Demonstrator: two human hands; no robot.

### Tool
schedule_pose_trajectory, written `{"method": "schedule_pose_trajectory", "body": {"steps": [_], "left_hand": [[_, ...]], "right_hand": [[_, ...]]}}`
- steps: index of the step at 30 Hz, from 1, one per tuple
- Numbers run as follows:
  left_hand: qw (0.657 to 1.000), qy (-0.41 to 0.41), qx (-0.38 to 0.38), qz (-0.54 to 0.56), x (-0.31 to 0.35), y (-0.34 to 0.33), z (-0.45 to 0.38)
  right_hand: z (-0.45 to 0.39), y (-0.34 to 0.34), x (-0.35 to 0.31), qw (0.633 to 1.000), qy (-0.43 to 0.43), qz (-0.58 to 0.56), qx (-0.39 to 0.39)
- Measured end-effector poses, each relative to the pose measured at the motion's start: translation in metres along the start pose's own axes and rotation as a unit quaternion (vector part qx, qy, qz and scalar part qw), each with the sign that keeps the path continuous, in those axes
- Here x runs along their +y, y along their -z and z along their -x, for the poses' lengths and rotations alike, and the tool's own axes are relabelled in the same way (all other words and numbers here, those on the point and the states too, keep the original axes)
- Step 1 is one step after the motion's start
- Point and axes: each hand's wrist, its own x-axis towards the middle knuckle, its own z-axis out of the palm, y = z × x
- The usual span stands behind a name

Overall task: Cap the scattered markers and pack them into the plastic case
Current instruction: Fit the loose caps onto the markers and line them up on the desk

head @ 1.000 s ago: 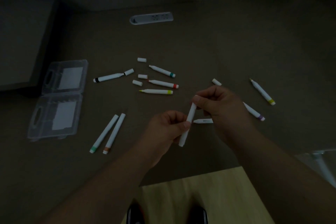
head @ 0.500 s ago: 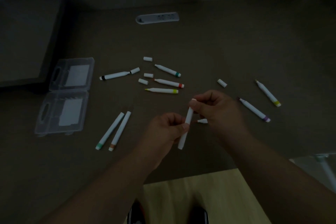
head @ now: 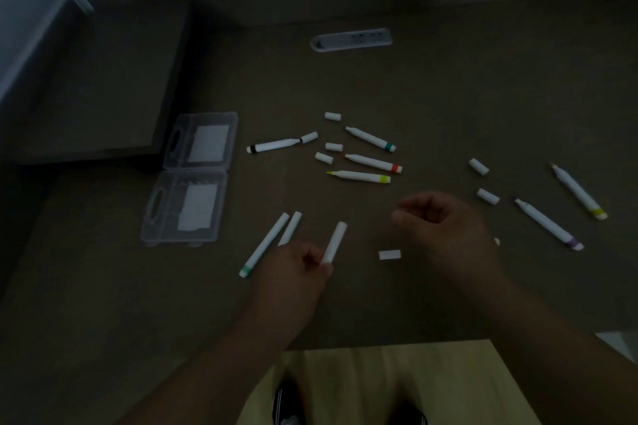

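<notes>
- White capped marker (head: 334,242) pinched in your left hand (head: 297,272), tip end up, above the desk (head: 448,97).
- Your right hand (head: 445,231) is loosely curled, holding nothing.
- Clear plastic case (head: 193,179) lies open at left; uncapped markers and loose caps are scattered mid-desk.

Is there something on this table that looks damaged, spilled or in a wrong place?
Nothing looks damaged or spilled. The only disorder is what the task expects: several markers, like the red marker, lie uncapped with loose caps scattered nearby, and the plastic case lies open without markers inside.
</notes>
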Motion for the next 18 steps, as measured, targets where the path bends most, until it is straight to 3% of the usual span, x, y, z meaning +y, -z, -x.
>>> {"method": "schedule_pose_trajectory", "body": {"steps": [4, 8, 11, 14, 18], "left_hand": [[0.995, 0.005, 0.053, -0.089, -0.019, 0.004, -0.004], [0.982, 0.013, 0.043, -0.183, -0.019, 0.004, -0.019], [0.967, 0.057, -0.024, -0.247, -0.015, 0.001, -0.028], [0.966, 0.023, 0.024, -0.255, -0.016, -0.004, -0.033], [0.958, 0.041, -0.006, -0.284, -0.017, -0.006, -0.035]], "right_hand": [[0.002, -0.006, 0.003, 1.000, -0.019, 0.008, -0.020], [0.003, -0.010, 0.006, 0.999, -0.029, 0.017, -0.032], [0.005, -0.012, 0.007, 0.999, -0.036, 0.003, -0.021], [0.007, -0.013, 0.005, 0.999, -0.033, 0.005, -0.017], [0.008, -0.013, 0.004, 0.999, -0.040, 0.011, -0.018]]}}
